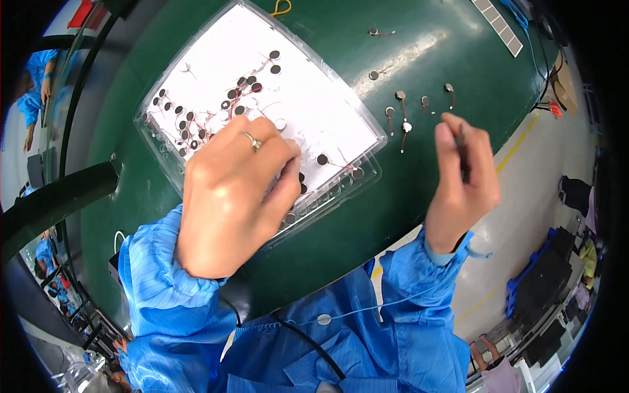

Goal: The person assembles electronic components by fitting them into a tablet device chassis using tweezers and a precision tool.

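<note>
A clear plastic tray point(341, 85) with a white sheet lies on the green table point(393, 216). Several small round disc parts point(239, 95) with thin red wires sit in it. My left hand point(232, 190), a ring on one finger, rests on the tray's near edge with fingers curled down among the discs; whether it pinches one is hidden. My right hand point(462, 180) hovers right of the tray, fingers closed on a thin dark tool point(462, 154). Several loose disc parts point(405, 111) with wires lie on the table just beyond it.
A grey segmented strip point(499, 25) lies at the table's far right. A dark tube point(59, 196) runs along the left edge. Other people in blue coats appear at the far left point(36, 78). Floor with yellow lines point(517, 141) and dark crates point(544, 281) lies right.
</note>
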Action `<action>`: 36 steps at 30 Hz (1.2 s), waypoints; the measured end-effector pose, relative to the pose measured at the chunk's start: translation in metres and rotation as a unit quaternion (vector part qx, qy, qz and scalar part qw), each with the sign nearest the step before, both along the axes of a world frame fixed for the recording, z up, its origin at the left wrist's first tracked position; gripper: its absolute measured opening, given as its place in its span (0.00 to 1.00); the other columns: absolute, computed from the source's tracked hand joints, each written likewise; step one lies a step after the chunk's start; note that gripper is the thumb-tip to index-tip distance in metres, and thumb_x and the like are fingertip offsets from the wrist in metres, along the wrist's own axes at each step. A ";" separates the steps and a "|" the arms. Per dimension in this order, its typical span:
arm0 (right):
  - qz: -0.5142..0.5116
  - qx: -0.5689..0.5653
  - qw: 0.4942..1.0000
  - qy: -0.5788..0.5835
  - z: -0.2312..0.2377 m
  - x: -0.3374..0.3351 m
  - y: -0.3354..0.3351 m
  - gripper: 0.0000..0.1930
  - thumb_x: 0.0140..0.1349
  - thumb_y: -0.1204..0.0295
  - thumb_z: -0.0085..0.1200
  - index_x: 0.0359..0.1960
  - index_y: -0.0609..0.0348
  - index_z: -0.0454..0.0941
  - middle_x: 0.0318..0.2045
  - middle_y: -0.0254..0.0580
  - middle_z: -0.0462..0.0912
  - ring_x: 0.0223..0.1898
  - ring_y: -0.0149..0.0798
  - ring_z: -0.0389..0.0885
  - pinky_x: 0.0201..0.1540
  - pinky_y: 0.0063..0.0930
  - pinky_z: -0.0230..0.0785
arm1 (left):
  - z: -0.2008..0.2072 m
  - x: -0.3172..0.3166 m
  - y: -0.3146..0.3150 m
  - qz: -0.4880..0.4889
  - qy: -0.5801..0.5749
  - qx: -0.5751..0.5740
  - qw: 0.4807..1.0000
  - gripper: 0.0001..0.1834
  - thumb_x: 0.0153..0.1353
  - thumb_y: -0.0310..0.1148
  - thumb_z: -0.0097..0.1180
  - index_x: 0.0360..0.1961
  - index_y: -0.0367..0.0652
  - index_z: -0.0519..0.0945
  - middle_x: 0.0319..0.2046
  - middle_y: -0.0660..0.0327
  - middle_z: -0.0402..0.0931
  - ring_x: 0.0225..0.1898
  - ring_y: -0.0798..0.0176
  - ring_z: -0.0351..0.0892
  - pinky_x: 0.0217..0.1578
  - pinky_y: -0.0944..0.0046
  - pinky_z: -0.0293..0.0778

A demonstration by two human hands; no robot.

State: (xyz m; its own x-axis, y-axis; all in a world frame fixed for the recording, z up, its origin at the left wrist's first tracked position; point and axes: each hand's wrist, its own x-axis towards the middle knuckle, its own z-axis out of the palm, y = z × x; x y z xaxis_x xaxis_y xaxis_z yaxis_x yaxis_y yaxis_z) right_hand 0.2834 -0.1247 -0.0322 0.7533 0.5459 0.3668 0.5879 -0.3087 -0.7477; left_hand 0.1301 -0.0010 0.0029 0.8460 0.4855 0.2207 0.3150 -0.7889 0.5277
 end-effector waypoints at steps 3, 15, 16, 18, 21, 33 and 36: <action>0.061 0.018 0.997 0.036 0.004 -0.013 -0.001 0.10 0.44 0.89 0.51 0.30 0.68 0.73 0.22 0.40 0.72 0.21 0.26 0.68 0.21 0.13 0.57 | -0.002 0.001 -0.002 -0.006 -0.033 -0.014 0.999 0.08 0.35 0.17 0.55 0.22 0.34 0.74 0.22 0.57 0.68 0.23 0.56 0.67 0.23 0.63 0.65; 0.144 0.016 0.988 0.053 0.006 -0.030 -0.001 0.11 0.41 0.89 0.52 0.30 0.67 0.74 0.21 0.38 0.72 0.17 0.22 0.62 0.17 0.13 0.51 | 0.018 -0.027 -0.009 0.050 0.006 -0.021 0.998 0.06 0.39 0.15 0.53 0.23 0.31 0.73 0.23 0.55 0.71 0.26 0.59 0.71 0.30 0.67 0.67; 0.152 0.029 0.987 0.044 0.005 -0.030 0.000 0.11 0.42 0.89 0.52 0.30 0.67 0.74 0.21 0.38 0.72 0.17 0.22 0.62 0.17 0.13 0.51 | 0.012 -0.021 -0.008 0.031 -0.012 -0.010 0.999 0.06 0.40 0.15 0.53 0.23 0.31 0.74 0.23 0.55 0.71 0.26 0.58 0.71 0.30 0.66 0.67; 0.151 0.020 0.988 0.039 0.006 -0.031 -0.001 0.11 0.42 0.88 0.52 0.30 0.67 0.74 0.21 0.38 0.71 0.17 0.23 0.62 0.17 0.14 0.51 | 0.004 -0.011 -0.002 0.026 -0.011 -0.004 1.000 0.06 0.40 0.16 0.54 0.24 0.32 0.74 0.23 0.55 0.71 0.26 0.57 0.71 0.29 0.67 0.67; 0.140 0.015 0.990 0.032 0.007 -0.032 -0.002 0.11 0.42 0.88 0.51 0.30 0.67 0.73 0.21 0.38 0.71 0.17 0.23 0.62 0.17 0.14 0.52 | -0.010 0.003 0.004 -0.001 -0.070 0.019 0.997 0.07 0.41 0.18 0.55 0.25 0.33 0.75 0.23 0.56 0.71 0.24 0.59 0.70 0.26 0.66 0.67; 0.101 0.014 0.994 0.049 0.007 -0.027 -0.013 0.11 0.41 0.89 0.51 0.29 0.67 0.73 0.21 0.38 0.71 0.17 0.23 0.61 0.17 0.14 0.52 | -0.006 0.010 -0.001 -0.122 0.015 0.001 0.992 0.09 0.40 0.19 0.56 0.27 0.36 0.76 0.23 0.57 0.67 0.26 0.56 0.68 0.26 0.63 0.66; 0.102 0.023 0.993 0.057 0.007 -0.029 -0.011 0.11 0.41 0.89 0.52 0.29 0.67 0.73 0.20 0.38 0.71 0.17 0.24 0.63 0.17 0.14 0.53 | -0.017 0.006 -0.004 -0.097 0.012 -0.005 0.995 0.09 0.40 0.19 0.57 0.27 0.35 0.75 0.23 0.56 0.67 0.26 0.55 0.68 0.27 0.62 0.66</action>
State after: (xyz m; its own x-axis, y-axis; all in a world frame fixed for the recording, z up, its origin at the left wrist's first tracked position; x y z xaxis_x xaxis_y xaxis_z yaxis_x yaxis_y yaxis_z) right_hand 0.2548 -0.1362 -0.0247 0.6670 0.6761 0.3132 0.5450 -0.1560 -0.8238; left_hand 0.1357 -0.0054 -0.0136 0.9290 0.3140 0.1956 0.1692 -0.8308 0.5302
